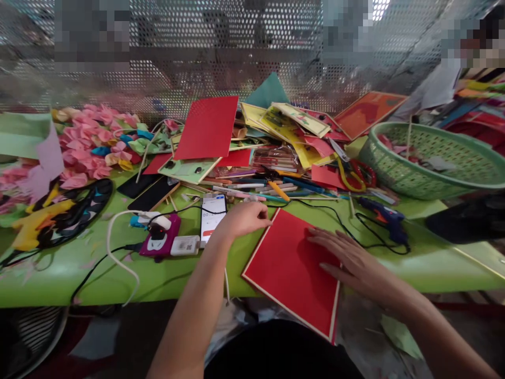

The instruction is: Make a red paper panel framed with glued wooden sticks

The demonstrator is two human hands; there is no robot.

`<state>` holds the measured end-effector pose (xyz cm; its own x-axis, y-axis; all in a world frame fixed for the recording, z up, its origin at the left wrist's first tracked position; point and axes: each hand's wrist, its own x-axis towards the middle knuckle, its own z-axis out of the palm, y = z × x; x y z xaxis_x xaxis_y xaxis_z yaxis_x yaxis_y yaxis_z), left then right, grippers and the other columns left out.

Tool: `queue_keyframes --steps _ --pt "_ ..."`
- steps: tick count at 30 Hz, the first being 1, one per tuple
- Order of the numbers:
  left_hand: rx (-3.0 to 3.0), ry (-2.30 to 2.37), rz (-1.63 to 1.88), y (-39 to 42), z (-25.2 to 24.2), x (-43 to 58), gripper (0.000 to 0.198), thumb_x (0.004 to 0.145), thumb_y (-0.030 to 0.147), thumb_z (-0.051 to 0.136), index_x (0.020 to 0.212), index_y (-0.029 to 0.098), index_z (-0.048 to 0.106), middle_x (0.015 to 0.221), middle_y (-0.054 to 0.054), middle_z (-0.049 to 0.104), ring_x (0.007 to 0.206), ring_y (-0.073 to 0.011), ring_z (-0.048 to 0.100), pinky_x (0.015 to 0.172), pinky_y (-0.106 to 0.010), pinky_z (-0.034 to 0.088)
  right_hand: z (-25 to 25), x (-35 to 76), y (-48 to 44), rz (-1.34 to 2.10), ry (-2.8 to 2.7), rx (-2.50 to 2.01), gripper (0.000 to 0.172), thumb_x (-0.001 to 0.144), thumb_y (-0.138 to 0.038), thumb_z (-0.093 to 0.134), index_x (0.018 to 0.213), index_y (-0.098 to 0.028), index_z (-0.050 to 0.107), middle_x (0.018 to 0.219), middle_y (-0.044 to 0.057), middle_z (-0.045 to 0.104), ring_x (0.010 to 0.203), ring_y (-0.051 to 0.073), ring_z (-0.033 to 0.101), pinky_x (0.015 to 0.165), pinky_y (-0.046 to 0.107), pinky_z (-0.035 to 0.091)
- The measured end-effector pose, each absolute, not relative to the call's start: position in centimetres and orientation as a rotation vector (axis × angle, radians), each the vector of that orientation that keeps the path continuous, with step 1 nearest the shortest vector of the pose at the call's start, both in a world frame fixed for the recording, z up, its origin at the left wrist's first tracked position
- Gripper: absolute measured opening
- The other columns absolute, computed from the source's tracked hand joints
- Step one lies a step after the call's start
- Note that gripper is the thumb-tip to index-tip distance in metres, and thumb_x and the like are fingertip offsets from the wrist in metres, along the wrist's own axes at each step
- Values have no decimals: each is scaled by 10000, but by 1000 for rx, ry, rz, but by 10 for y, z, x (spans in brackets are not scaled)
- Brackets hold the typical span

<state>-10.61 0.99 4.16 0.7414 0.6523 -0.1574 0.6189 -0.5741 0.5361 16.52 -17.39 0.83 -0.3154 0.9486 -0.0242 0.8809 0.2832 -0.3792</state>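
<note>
A red square board [292,268] with a pale edge lies turned at an angle across the table's front edge, its near corner jutting out over it. My right hand [347,260] rests on the board's right side, fingers spread flat. At the board's upper left corner is my left hand [248,218], its fingers curled together; what they pinch, if anything, is too small to name. A lit phone [213,218] lies just left of my left hand. Pens [252,185] are heaped beyond the board.
A purple power strip [160,239] with cables sits left. The blue glue gun [384,216] and its cord lie right, before a green basket [430,158]. Paper cards [207,129] and pink paper flowers [89,142] pile up behind. Scissors [351,176] rest near the basket.
</note>
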Motion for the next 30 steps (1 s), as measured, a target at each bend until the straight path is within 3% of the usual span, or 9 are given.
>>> queue_keyframes --steps 3,7,21,25,30 --pt "2372 1045 149 12 39 -107 101 899 301 677 958 228 712 1000 -28 759 830 -194 680 700 -278 443 15 161 -159 585 -2372 -1603 506 1026 -454 513 1516 -327 500 1591 107 519 1487 300 447 1216 639 316" --pt "2384 1097 116 12 36 -104 261 902 275 677 1160 237 661 972 -22 756 863 -208 699 733 -285 473 22 158 -141 692 -2379 -1479 503 998 -490 564 1468 -313 549 1567 118 543 1488 323 440 1203 633 341" --pt "2439 1170 26 11 34 -102 124 887 302 678 994 240 667 1089 -54 770 976 -268 729 795 -324 521 2 160 -105 459 -2464 -1495 643 992 -488 565 1586 -289 415 1604 145 493 1486 341 439 1224 658 270" --pt "2438 1186 27 11 33 -101 113 888 293 679 987 240 665 1018 -54 775 985 -276 732 801 -332 530 -7 155 -108 367 -2477 -1495 606 1007 -450 547 1577 -286 422 1626 151 458 1510 330 401 1191 642 342" --pt "2456 1195 55 9 32 -100 74 899 270 671 965 240 663 1068 -60 772 1012 -269 732 824 -332 537 -8 149 -110 296 -2473 -1515 604 985 -422 581 1560 -275 466 1607 155 481 1465 336 467 1134 589 450"
